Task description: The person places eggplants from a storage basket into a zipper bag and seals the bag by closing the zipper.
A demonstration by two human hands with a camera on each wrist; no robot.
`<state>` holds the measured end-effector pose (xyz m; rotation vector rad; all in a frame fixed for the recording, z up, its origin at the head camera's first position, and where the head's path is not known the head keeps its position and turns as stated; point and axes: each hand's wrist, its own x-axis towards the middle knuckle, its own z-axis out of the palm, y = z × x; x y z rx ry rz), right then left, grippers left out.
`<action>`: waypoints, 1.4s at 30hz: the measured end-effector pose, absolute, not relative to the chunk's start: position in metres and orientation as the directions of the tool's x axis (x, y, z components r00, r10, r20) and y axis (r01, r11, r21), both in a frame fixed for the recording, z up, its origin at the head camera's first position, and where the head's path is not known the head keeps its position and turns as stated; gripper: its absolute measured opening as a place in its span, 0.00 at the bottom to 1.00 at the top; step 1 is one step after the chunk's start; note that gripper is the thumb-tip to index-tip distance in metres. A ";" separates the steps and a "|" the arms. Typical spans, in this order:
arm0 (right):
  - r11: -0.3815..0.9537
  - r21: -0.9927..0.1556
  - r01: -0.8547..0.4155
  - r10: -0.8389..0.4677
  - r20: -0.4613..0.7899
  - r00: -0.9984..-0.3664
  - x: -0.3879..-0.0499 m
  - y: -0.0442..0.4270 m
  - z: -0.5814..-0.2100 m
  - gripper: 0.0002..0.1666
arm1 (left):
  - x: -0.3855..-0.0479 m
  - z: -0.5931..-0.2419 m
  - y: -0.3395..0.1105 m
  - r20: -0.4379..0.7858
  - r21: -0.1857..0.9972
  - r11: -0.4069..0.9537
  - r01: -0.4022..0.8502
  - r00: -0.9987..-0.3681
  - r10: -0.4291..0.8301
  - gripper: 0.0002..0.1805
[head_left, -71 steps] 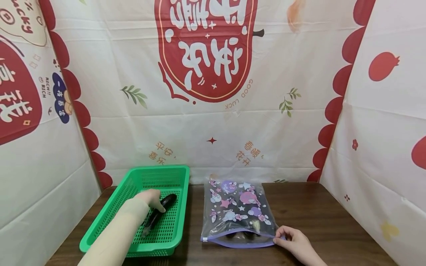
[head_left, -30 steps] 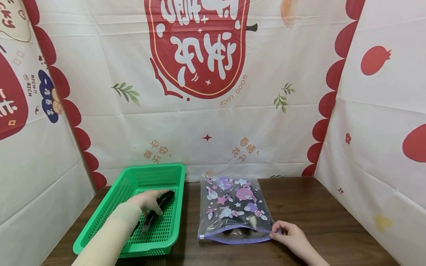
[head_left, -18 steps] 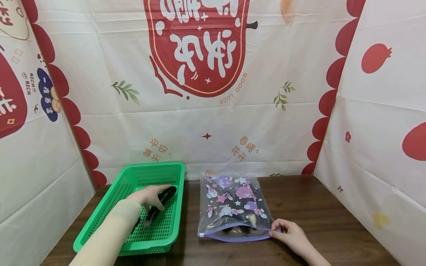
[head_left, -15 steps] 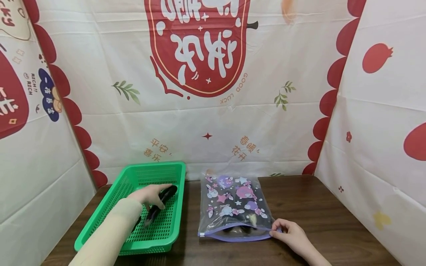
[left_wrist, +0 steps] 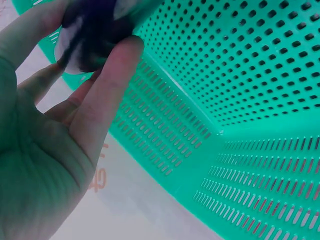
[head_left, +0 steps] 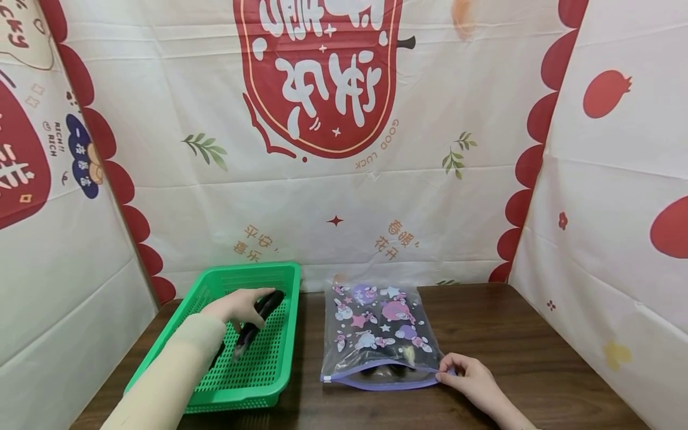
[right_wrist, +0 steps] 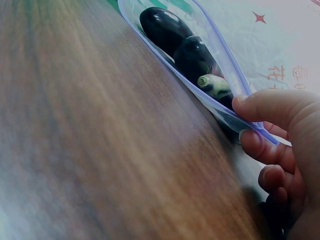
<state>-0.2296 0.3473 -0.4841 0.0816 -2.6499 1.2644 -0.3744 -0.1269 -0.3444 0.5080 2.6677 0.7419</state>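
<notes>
My left hand (head_left: 239, 307) grips a long dark purple eggplant (head_left: 271, 303) inside the green basket (head_left: 294, 334). In the left wrist view the thumb and fingers close round the glossy eggplant (left_wrist: 95, 35), whose far part runs out of frame. On the right, my right hand (head_left: 470, 382) pinches the corner of a clear zip bag (head_left: 371, 322) printed with purple and pink cartoons. The bag's purple-edged mouth gapes toward me. Through it, the right wrist view shows dark eggplants (right_wrist: 165, 27), one with a pale green stem end (right_wrist: 212, 84).
Another dark thing (head_left: 217, 356), perhaps a second eggplant, lies in the basket, mostly hidden by my left forearm. A white slider (head_left: 326, 378) sits at the bag's left corner. Brown wooden table (head_left: 484, 322); printed cloth (head_left: 301, 203) walls stand behind and at both sides.
The left hand has shifted its hold on the eggplant and raised it slightly from the basket floor. My right hand stays at the bag's corner. The head view has shifted a little.
</notes>
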 end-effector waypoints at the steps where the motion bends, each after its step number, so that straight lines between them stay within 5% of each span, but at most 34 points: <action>1: 0.634 -0.761 -0.135 0.040 0.207 -0.978 -0.230 0.347 -0.484 0.11 | -0.375 -0.343 -0.127 -0.209 0.544 0.801 0.250 -0.884 0.418 0.48; 42: 0.625 -0.773 -0.111 0.049 0.180 -0.982 -0.232 0.347 -0.485 0.11 | -0.346 -0.298 -0.097 -0.134 0.447 0.796 0.409 -0.849 0.512 0.47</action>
